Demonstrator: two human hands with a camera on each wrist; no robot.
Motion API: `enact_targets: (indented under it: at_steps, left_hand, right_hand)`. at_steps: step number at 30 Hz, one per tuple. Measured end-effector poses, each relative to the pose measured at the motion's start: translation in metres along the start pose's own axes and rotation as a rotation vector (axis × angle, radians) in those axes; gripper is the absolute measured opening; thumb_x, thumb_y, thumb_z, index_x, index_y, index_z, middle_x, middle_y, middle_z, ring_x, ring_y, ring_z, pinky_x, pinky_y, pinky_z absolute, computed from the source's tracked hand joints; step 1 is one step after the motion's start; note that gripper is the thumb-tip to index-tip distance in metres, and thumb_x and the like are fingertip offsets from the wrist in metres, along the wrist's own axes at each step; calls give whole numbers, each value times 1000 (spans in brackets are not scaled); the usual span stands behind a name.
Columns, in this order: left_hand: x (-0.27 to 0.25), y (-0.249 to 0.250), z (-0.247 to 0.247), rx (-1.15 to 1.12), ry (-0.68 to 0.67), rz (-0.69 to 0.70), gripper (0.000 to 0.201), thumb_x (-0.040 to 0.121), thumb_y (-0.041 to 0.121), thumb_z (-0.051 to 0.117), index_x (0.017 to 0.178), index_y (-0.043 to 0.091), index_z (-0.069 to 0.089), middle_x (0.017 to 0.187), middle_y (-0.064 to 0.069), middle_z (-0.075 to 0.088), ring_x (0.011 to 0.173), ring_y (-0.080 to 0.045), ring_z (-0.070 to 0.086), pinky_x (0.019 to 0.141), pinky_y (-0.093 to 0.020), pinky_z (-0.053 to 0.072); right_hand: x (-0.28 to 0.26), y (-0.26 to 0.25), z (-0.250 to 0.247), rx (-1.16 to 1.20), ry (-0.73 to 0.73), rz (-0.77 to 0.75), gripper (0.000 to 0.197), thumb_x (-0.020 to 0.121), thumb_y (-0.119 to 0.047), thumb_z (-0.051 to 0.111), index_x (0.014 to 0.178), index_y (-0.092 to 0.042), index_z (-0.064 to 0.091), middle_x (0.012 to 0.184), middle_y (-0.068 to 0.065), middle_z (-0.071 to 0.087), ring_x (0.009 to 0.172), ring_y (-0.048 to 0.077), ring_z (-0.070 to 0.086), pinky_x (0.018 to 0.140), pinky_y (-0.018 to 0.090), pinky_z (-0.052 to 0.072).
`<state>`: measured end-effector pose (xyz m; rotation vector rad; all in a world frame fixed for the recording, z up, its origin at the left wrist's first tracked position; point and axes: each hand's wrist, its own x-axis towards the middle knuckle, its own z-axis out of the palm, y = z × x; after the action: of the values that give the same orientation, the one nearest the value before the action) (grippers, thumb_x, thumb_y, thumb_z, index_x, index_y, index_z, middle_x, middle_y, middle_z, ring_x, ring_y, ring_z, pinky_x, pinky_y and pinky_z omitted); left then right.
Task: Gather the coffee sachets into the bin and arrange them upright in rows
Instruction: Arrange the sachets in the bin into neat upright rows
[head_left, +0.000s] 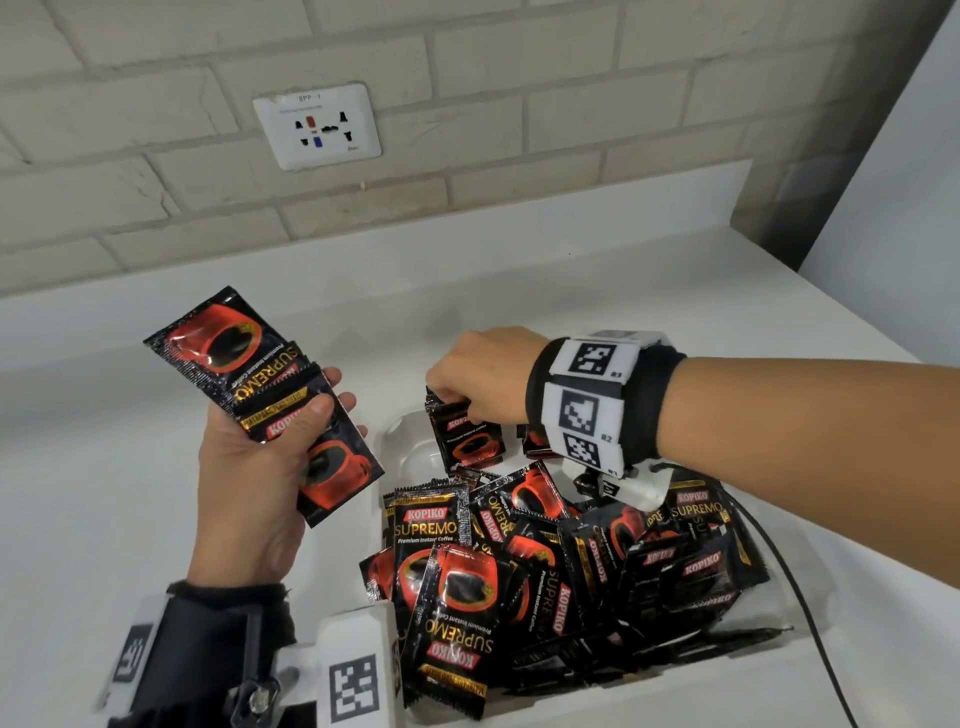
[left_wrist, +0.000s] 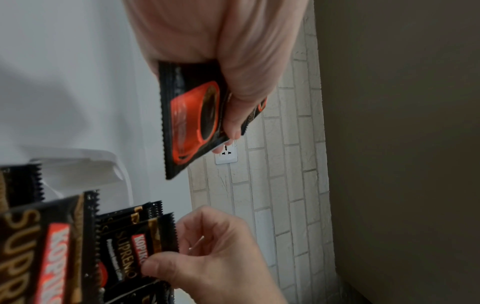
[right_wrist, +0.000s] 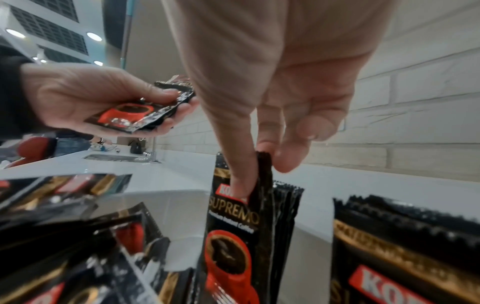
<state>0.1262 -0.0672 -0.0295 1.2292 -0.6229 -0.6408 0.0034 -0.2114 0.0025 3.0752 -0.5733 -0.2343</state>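
The coffee sachets (head_left: 447, 582) are shiny black foil. The bin (head_left: 410, 441) is smooth white plastic. The table (head_left: 571, 291) looks smooth and white.

This looks like a kitchen or office pantry. A white countertop (head_left: 571, 291) runs along a pale brick-pattern wall (head_left: 467, 62) with a wall socket (head_left: 317, 127) at 11 o'clock, and the right wrist view shows an inset sink (right_wrist: 116, 158) with a faucet (right_wrist: 154, 150) further along.
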Motion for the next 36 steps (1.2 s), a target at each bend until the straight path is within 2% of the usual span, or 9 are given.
enact_targets:
  at_steps: [7,10,13,18,20,25,28,33,36]
  left_hand:
    - [-1,0,-3,13,3,12,39,87,-4,51,123,10,49,86,7,72,77,-10,70,66,-32,59]
    - [-1,0,-3,16,1,4,38,86,-3,52,120,13,50,87,7,73,78,-10,70,69,-34,58]
    - [-2,0,-2,14,-19,-16,34,82,-1,56,112,15,55,87,6,73,77,-11,71,67,-34,59]
    - [-8,3,16,-12,-138,-95,50,47,19,72,96,17,60,84,2,74,72,-12,71,55,-25,56]
    - [-12,0,29,4,-170,-112,42,55,12,70,96,16,59,83,0,74,73,-14,71,59,-27,57]
    - [-20,-4,63,-27,-153,-153,39,58,7,69,96,11,60,77,-2,71,66,-17,68,58,-31,56]
    - [-24,-3,78,-94,-176,-189,45,62,8,69,106,6,57,86,-11,68,73,-24,67,63,-38,57]
    - [-27,1,84,-174,-139,-285,42,84,35,51,116,8,55,103,-15,70,89,-30,69,80,-45,55]
    - [-27,1,83,-209,-96,-344,29,95,34,43,112,15,57,102,-11,71,92,-30,68,83,-47,53]
  right_hand:
    - [4,-6,14,-61,-45,-55,16,88,2,48,101,-5,55,98,9,56,70,20,46,46,21,27]
    - [5,0,12,26,-18,-24,22,87,-12,60,107,-9,52,104,7,56,83,22,54,58,26,39]
    - [0,8,-3,140,38,52,35,84,-30,65,112,-16,50,102,-1,52,88,16,50,70,27,38]
    - [-23,20,-33,392,219,131,24,83,-39,64,100,-24,56,85,-9,52,83,12,51,68,25,35]
    - [-36,17,-35,556,201,147,23,81,-42,65,93,-25,56,81,-11,54,77,9,53,64,21,37]
    - [-66,-2,-13,895,-114,225,43,73,-46,70,102,-21,49,84,-2,62,65,10,63,56,21,52]
    - [-69,-6,4,1150,-82,271,35,78,-28,71,95,-18,42,77,2,58,51,8,59,46,17,49]
    - [-75,3,13,1428,-95,310,44,84,-10,64,120,-5,40,79,4,61,50,10,60,45,17,51]
    - [-78,9,17,1471,-109,292,52,85,-6,61,131,-6,36,78,3,63,48,9,62,43,15,50]
